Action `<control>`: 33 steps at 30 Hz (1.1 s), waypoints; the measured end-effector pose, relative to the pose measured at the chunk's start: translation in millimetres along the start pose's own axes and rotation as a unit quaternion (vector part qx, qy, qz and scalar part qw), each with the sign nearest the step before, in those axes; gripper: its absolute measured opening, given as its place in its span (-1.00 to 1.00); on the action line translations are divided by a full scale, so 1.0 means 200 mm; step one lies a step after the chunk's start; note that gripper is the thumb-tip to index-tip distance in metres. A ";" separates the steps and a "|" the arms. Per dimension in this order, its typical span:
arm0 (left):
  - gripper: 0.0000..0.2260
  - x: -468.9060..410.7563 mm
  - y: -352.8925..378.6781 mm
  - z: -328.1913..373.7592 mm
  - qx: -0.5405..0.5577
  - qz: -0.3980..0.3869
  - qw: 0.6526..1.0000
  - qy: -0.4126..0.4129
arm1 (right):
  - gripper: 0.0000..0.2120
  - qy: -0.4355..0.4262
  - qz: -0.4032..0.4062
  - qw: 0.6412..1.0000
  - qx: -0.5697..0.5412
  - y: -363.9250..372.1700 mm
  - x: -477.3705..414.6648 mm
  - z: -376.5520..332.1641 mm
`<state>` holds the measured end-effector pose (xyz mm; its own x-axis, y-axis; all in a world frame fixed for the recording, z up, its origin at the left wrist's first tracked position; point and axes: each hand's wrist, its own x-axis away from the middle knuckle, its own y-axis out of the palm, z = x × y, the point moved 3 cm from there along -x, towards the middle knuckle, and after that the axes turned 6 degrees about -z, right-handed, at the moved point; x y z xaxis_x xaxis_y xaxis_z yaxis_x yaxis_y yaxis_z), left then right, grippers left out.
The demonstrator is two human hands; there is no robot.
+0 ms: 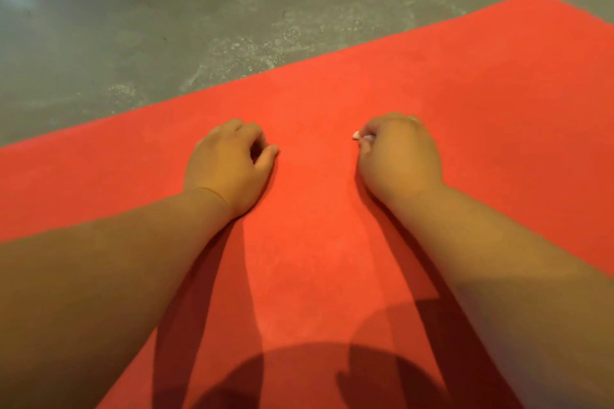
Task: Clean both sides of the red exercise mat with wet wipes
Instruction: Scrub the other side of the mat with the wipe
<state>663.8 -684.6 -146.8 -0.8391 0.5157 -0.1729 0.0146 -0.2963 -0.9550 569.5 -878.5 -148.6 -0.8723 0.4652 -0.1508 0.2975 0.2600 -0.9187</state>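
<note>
- The red exercise mat [465,83] lies flat on the grey concrete floor [149,16], its far edge just ahead of both hands.
- The left hand [226,166] rests on the mat, fingers curled under with nothing visible in them; I read it as a brace that pins the mat.
- The right hand [398,156] is clenched round a white scrap at its fingertips, which I take for the wet wipe [358,135], balled small to press into the surface.
- Only one face shows; I judge the flip not yet done.
</note>
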 end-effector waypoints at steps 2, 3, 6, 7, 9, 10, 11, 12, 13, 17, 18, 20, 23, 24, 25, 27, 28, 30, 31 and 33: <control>-0.82 -0.02 0.01 -0.03 0.004 0.019 1.000 -0.024 | -0.84 -0.067 0.003 0.997 -0.049 0.04 0.12 -0.15; -0.78 -0.02 0.02 -0.04 0.007 0.019 0.999 -0.037 | -0.86 -0.107 -0.002 0.992 -0.073 0.06 0.19 -0.22; -0.64 -0.04 0.04 -0.07 0.024 -0.031 0.997 -0.063 | -0.87 -0.199 -0.051 0.976 -0.080 0.05 0.27 -0.30; -0.64 -0.05 0.05 -0.08 0.027 -0.034 0.997 -0.064 | -0.86 -0.202 -0.059 0.975 -0.066 0.05 0.20 -0.27; -0.64 -0.06 0.05 -0.09 0.025 -0.029 0.997 -0.061 | -0.81 -0.151 -0.033 0.988 -0.008 0.06 0.01 -0.16; -0.64 -0.06 0.05 -0.09 0.023 -0.027 0.997 -0.062 | -0.80 -0.089 -0.021 0.996 0.009 0.04 -0.09 -0.08; -0.64 -0.06 0.06 -0.09 0.019 -0.026 0.998 -0.063 | -0.81 -0.027 -0.003 1.000 0.010 0.01 -0.17 -0.01; -0.64 -0.06 0.06 -0.08 0.016 -0.026 0.998 -0.062 | -0.82 0.018 0.011 1.000 0.003 0.01 -0.20 0.03; -0.63 -0.06 0.06 -0.08 0.013 -0.028 0.998 -0.060 | -0.83 0.029 0.021 0.999 0.006 0.01 -0.21 0.03; -0.63 -0.06 0.07 -0.09 0.011 -0.026 0.998 -0.060 | -0.90 -0.105 -0.020 0.994 -0.038 0.08 0.00 -0.24; -0.63 -0.06 0.07 -0.09 0.010 -0.023 0.998 -0.059 | -0.92 -0.150 -0.044 0.986 -0.057 0.08 0.08 -0.31; -0.63 -0.07 0.07 -0.08 0.007 -0.022 0.998 -0.056 | -0.93 -0.213 -0.074 0.972 -0.067 0.08 0.18 -0.37; -0.64 -0.07 0.07 -0.07 0.000 -0.024 0.998 -0.057 | -0.84 -0.171 -0.056 0.983 -0.042 0.09 0.05 -0.26; -0.64 -0.07 0.07 -0.07 0.000 -0.026 0.998 -0.056 | -0.82 -0.108 -0.027 0.993 -0.026 0.08 -0.05 -0.17; -0.64 -0.07 0.07 -0.07 -0.001 -0.026 0.998 -0.055 | -0.82 -0.032 0.002 0.999 -0.014 0.05 -0.15 -0.07; -0.64 -0.07 0.07 -0.07 -0.001 -0.024 0.998 -0.055 | -0.86 0.075 0.034 0.996 -0.024 0.01 -0.26 0.05; -0.64 -0.07 0.07 -0.07 0.000 -0.024 0.998 -0.057 | -0.87 0.082 0.033 0.996 -0.026 0.02 -0.27 0.04; -0.64 -0.07 0.07 -0.07 0.004 -0.025 0.998 -0.061 | -0.88 0.031 0.004 0.999 -0.029 0.06 -0.19 -0.09; -0.63 -0.07 0.07 -0.07 0.005 -0.022 0.998 -0.061 | -0.88 -0.017 -0.007 0.999 -0.046 0.08 -0.12 -0.19; -0.63 -0.07 0.07 -0.07 0.007 -0.017 0.998 -0.059 | -0.92 -0.134 -0.046 0.987 -0.080 0.11 0.07 -0.35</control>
<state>683.7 -685.4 -161.2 -0.8970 0.4279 -0.1106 -0.0216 -0.2924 -0.9560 590.5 -806.1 -144.4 -0.9632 0.1988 -0.1811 0.2518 0.4302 -0.8669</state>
